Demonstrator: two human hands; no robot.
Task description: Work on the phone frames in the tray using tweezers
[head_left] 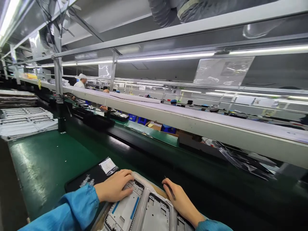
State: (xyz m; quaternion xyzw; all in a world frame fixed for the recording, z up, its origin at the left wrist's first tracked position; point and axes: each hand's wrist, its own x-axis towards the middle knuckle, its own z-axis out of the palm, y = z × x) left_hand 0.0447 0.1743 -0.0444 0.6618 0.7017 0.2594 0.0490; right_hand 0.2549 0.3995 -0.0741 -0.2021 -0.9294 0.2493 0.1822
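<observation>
resting under left hand (115,188): pale grey phone frame (125,210), blue strip

Two white phone frames (141,211) are lying side by side in a grey tray (141,184) at the green worktop's (48,163) near edge.

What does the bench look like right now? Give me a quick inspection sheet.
Surface: green mat, shiny, bare in the middle.
Job's things: white tray holding phone frames.
Clutter: black sheet with a small clear bag; stacked white trays far left.
Grippers: left hand flat on a frame, holding nothing; right hand holds thin tweezers.
Cables: dark cables near the post, blurred.
Surroundings: conveyor shelf, strip lights, person in a white cap far off.
</observation>
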